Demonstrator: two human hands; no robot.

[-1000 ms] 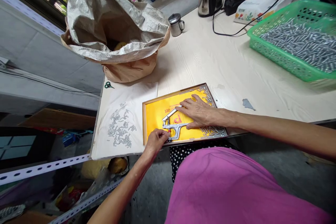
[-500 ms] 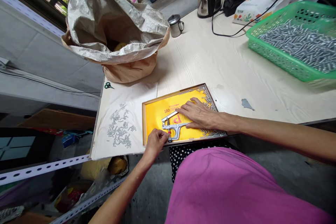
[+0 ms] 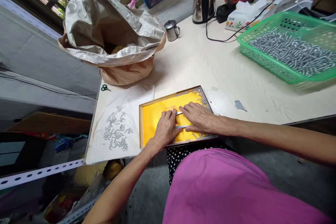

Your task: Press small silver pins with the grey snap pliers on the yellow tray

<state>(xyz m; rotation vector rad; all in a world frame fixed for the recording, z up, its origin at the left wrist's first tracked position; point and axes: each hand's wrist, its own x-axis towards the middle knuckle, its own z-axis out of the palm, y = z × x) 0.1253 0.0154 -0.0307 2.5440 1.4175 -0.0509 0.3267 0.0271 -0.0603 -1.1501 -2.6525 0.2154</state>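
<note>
A shallow tray (image 3: 140,126) with a yellow lining lies at the table's near edge. Over it, my right hand (image 3: 199,116) grips the two handles of silver snap-fastener pliers (image 3: 181,126), thumb on the lower handle and fingers on the upper. My left hand (image 3: 165,127) is closed around the head of the pliers, hiding the jaws and spring. Whether a small part sits in the jaws cannot be seen. Small metal pins (image 3: 202,99) line the tray's right side, some of them beneath my right forearm.
Loose metal pins (image 3: 117,129) lie on a white cloth left of the tray. Behind stand a large open sack (image 3: 128,71), a metal mug (image 3: 172,31) and a kettle (image 3: 204,0). A green basket (image 3: 275,66) of metal pins is at right; small scissors (image 3: 105,88) lie left.
My left hand has gone from pinching at the lower jaw to wrapping over the pliers' head. My right hand keeps its hold on the handles. The camera view has shifted slightly.
</note>
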